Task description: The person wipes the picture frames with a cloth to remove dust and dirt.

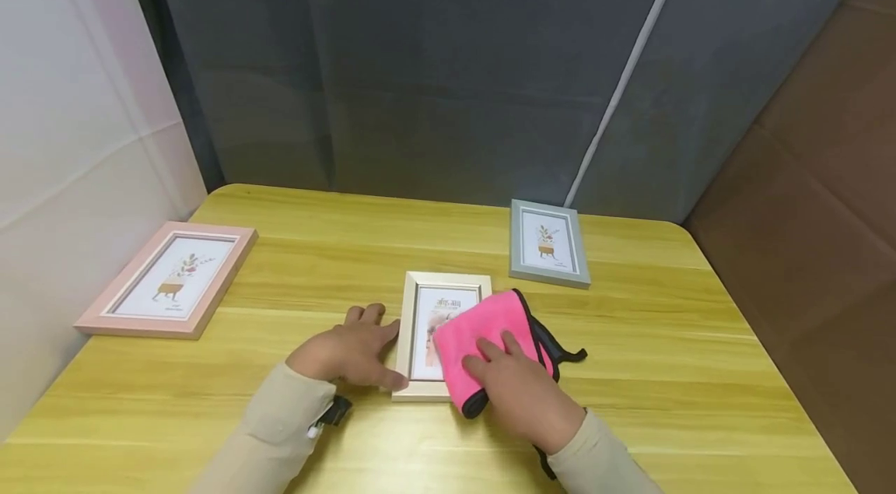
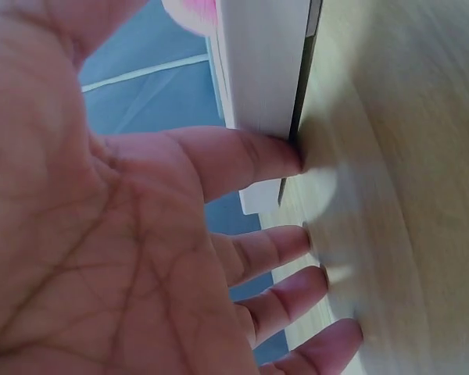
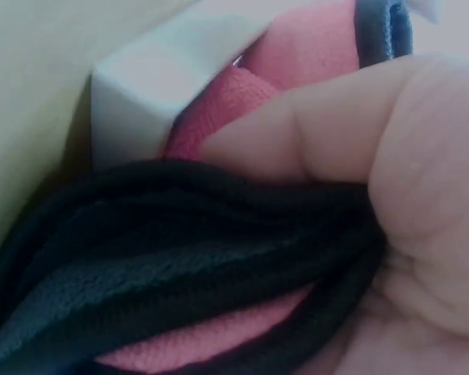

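A cream-white picture frame (image 1: 448,279) lies face up near the middle of the table. My left hand (image 1: 353,350) is at its left side, thumb by the lower left corner. In the left wrist view the fingers are extended, one touching the frame's side (image 2: 266,70) and the tips down at the tabletop. A folded pink cloth (image 1: 486,331) with black edging covers the right part of the frame. My right hand (image 1: 528,397) holds it there from above. In the right wrist view, black-edged folds (image 3: 180,234) bunch in the palm beside the frame's corner (image 3: 133,94).
A pink picture frame (image 1: 213,282) lies at the table's left edge, beside a white side curtain (image 1: 84,128). The grey-blue picture frame (image 1: 516,241) lies at the back right. Behind the wooden table (image 1: 665,338) hangs a dark grey curtain (image 1: 420,66); a brown one (image 1: 819,190) borders the right.
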Demonstrator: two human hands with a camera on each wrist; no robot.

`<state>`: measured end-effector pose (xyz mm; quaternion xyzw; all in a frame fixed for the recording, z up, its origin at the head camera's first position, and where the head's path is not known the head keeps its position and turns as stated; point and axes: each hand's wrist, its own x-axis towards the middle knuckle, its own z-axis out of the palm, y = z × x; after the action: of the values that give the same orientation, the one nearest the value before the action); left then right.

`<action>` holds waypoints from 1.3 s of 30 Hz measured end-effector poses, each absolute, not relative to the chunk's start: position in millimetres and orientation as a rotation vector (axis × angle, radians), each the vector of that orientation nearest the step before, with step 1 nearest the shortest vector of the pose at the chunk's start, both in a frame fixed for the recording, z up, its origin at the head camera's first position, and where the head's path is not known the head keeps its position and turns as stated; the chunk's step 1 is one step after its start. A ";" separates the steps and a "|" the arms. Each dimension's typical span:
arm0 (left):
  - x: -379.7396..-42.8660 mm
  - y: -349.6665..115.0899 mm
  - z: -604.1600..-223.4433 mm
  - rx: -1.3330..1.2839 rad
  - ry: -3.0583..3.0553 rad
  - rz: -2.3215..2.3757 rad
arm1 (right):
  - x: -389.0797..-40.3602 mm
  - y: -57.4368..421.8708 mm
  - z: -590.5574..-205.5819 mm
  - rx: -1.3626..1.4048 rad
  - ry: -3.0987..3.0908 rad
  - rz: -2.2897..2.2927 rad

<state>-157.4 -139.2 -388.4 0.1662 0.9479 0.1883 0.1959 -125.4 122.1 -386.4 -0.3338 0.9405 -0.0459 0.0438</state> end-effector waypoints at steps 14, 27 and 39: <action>-157.3 -139.3 -387.3 0.505 2.648 0.523 | -200.2 105.2 -383.3 -0.779 2.833 -0.182; -158.3 -136.6 -389.2 0.458 2.643 0.556 | -200.2 134.7 -375.4 -0.927 2.754 -0.573; -158.2 -138.1 -388.8 0.445 2.666 0.526 | -121.2 135.1 -366.4 -1.243 2.666 -0.259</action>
<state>-158.2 -138.1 -388.8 0.1587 0.9500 0.1874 0.1926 -121.2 135.1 -366.4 -0.4190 0.8988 -0.0872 0.0944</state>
